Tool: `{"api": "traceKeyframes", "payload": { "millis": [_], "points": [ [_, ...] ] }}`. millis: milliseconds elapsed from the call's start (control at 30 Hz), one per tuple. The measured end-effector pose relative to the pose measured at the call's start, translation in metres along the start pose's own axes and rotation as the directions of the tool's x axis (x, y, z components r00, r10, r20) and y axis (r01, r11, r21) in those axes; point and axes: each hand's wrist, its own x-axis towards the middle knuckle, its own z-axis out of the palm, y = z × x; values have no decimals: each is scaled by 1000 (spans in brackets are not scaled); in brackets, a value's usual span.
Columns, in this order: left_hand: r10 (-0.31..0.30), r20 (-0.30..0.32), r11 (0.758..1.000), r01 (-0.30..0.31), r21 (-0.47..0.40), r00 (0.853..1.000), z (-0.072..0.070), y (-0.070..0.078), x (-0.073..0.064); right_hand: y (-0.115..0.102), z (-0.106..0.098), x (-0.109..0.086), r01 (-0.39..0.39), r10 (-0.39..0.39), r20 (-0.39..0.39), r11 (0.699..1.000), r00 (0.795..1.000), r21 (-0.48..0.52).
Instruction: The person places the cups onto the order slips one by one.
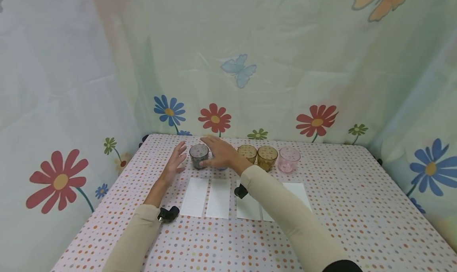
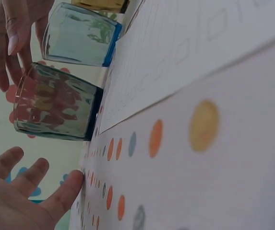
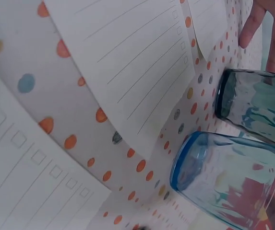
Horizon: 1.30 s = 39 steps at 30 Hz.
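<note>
The left hand (image 1: 173,163) is just left of the grey glass (image 1: 198,157), its fingers spread wide and holding nothing; the right hand (image 1: 224,155) is to that glass's right, fingers loosely stretched past its rim and thumb by its near side, with no grip to be seen, though I cannot tell whether it touches. The grey glass thus lies between the hands, upright, its long axis vertical, and the right hand looks the nearer. Just right of the grey glass stands the blue glass (image 3: 226,175), mostly hidden by the right hand in the head view; farther right come two amber glasses (image 1: 267,159), then the pink glass (image 1: 289,159). Nearer the person than the grey glass, four ruled sheets (image 1: 194,196) lie on the dotted cloth (image 1: 214,250), the rightmost two partly behind the right sleeve (image 1: 290,220).
</note>
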Motion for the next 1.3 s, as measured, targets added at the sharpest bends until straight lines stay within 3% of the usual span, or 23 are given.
{"api": "traceKeyframes", "payload": {
  "millis": [300,667,933,1300],
  "points": [
    [-25,-16,1000,25,-17,1000,-1,-3,4,-1,5,7,-102,101,23,994,995,36],
    [-33,20,998,34,-50,999,-2,-3,8,-2,10,24,-96,102,41,987,994,-126],
    [-41,10,996,41,-74,999,-4,-4,9,-3,11,31,-98,112,71,979,991,-176],
    [-54,29,995,56,-87,998,-6,-5,7,-1,16,34,-108,115,67,990,991,-94]
  ]
}}
